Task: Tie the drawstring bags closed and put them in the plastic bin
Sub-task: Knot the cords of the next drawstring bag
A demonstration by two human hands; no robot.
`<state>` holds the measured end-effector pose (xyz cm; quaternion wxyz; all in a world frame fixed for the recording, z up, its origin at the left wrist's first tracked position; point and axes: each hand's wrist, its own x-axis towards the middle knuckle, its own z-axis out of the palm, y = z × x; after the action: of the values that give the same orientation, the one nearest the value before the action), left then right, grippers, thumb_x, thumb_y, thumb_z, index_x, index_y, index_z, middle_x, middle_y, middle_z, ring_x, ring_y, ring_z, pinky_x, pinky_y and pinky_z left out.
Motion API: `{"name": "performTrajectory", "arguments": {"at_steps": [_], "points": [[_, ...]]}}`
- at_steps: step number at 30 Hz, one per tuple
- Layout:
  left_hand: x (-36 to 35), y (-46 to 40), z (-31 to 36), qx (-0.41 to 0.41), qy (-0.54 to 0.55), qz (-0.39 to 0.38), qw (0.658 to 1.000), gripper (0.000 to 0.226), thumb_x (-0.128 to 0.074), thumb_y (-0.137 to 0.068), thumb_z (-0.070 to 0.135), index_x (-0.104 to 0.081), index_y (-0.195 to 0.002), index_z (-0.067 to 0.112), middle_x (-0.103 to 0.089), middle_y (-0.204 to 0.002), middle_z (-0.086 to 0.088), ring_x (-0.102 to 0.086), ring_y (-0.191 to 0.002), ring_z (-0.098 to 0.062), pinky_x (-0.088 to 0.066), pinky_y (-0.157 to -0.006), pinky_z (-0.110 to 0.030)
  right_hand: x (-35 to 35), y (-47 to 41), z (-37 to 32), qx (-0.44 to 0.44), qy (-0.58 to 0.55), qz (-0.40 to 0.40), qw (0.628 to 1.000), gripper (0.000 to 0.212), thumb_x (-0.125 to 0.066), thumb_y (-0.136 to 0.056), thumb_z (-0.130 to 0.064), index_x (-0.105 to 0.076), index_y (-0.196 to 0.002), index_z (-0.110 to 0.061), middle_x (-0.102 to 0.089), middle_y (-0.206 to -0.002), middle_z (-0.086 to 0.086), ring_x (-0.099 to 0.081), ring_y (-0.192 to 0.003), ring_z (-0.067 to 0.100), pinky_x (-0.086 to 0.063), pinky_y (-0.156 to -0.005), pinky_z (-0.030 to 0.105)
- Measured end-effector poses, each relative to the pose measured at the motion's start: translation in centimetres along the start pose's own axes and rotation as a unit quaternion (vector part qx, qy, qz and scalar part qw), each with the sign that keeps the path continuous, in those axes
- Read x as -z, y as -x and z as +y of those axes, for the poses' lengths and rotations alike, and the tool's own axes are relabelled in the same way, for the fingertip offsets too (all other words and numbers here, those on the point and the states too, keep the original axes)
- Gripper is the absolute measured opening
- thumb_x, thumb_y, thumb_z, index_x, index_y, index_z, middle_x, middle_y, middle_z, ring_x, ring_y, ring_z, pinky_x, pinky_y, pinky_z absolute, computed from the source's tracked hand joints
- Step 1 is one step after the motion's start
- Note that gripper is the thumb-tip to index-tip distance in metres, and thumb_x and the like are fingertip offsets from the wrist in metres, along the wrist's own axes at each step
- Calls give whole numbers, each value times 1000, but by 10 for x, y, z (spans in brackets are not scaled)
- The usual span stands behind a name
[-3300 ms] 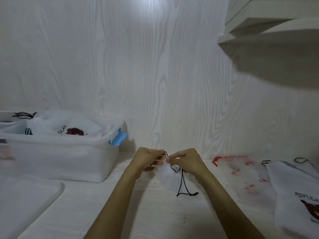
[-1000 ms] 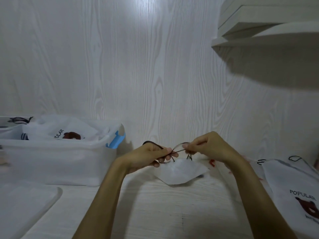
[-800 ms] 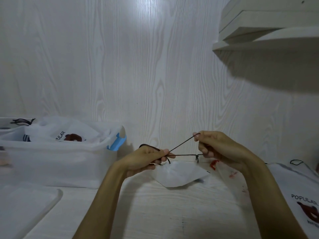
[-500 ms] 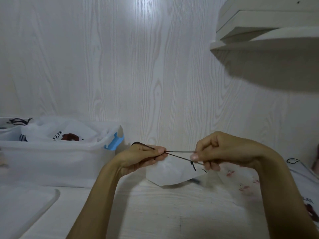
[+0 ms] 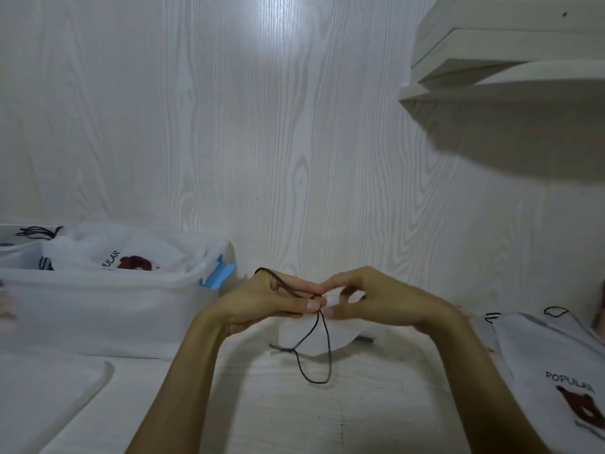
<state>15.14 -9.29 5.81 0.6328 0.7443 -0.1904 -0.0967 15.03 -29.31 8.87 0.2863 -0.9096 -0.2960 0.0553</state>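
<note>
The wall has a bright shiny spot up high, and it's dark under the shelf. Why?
Head view: a light glares off the glossy wall; the shelf blocks that light and casts a broad soft shadow beneath; the right hand looks slightly smeared at its fingers, so motion blur; the picture is dim overall.

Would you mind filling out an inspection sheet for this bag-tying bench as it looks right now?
Surface: white wood-grain table, with a flat white lid lying at its left.
Job's things: small white bag held between both hands; black drawstring hangs from it in a loop. Plastic bin at left holds finished bags. More bags wait at right.
Clutter: nothing seen.
Grippers: left hand pinches the drawstring; right hand meets it at the bag's neck, though its hold is blurred.
Cables: nothing seen beyond the drawstrings.
Surroundings: white panelled wall; shelf at upper right.
</note>
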Motion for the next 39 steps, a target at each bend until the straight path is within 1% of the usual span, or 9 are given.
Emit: {"name": "performTrajectory", "arguments": {"at_steps": [4,8,15,22,27,29,32,37,39], "points": [[2,-2,1,-27,-61,34,997,25,-73,-77,2,-73,-94,21,-76,-85,3,-71,-88,-5,-50,-72,-9,-12,-9,6,-27,-85,63,994,19,-75,-78,-24,-75,-97,-18,-70,-83,-9,-58,-64,-8,-40,-63,10],[5,-5,0,-88,-105,117,984,20,-76,-74,2,-75,-92,12,-76,-83,3,-72,-83,-6,-51,-71,-9,-11,-10,8,-81,-149,97,981,14,-80,-72,-29,-76,-81,-20,-67,-69,0,-54,-58,3,-39,-51,16],[-8,-15,-10,-175,-82,226,955,16,-76,-75,2,-75,-86,14,-75,-78,1,-72,-76,-10,-54,-68,-15,-15,-10,7,-72,-232,68,968,25,-63,-86,-40,-76,-87,-19,-69,-76,0,-58,-60,6,-41,-53,17],[-10,-15,-10,-196,-104,219,950,20,-74,-77,2,-74,-81,22,-73,-73,13,-70,-73,-5,-52,-66,-12,-24,-20,17,-110,-379,50,917,25,-63,-88,-34,-71,-106,-19,-65,-75,-5,-52,-54,5,-43,-57,18],[-6,-14,-9,-181,-83,203,959,15,-76,-75,4,-76,-85,14,-75,-78,4,-72,-77,-9,-52,-69,-13,-27,-21,22,-106,-306,139,936,9,-73,-80,-25,-77,-86,-20,-69,-76,-4,-54,-67,8,-41,-57,16],[-7,-14,-10,-165,-94,188,964,14,-77,-74,5,-77,-86,12,-76,-78,2,-72,-77,-9,-52,-69,-13,-26,-22,22,-97,-131,265,950,4,-72,-78,-26,-74,-77,-23,-67,-68,-10,-58,-62,6,-41,-54,15],[-12,-15,-11,-158,-97,169,968,15,-77,-75,7,-77,-89,8,-76,-80,1,-72,-79,-9,-52,-72,-13,-30,-23,16,-81,104,407,904,4,-66,-76,-26,-64,-75,-22,-62,-70,-9,-57,-62,9,-39,-52,21],[-12,-18,-8,-149,-124,187,963,11,-77,-77,15,-78,-87,17,-75,-78,8,-70,-77,-3,-50,-69,-9,-47,-33,25,34,142,530,836,5,-67,-77,-12,-62,-76,-14,-61,-66,-5,-54,-49,14,-40,-46,26],[-9,-17,-7,-142,-125,183,965,11,-77,-78,16,-78,-88,17,-75,-79,7,-70,-77,-3,-51,-70,-10,-47,-36,22,16,-47,510,859,4,-66,-81,-9,-65,-82,-13,-66,-69,-5,-59,-51,11,-46,-50,22]]}}
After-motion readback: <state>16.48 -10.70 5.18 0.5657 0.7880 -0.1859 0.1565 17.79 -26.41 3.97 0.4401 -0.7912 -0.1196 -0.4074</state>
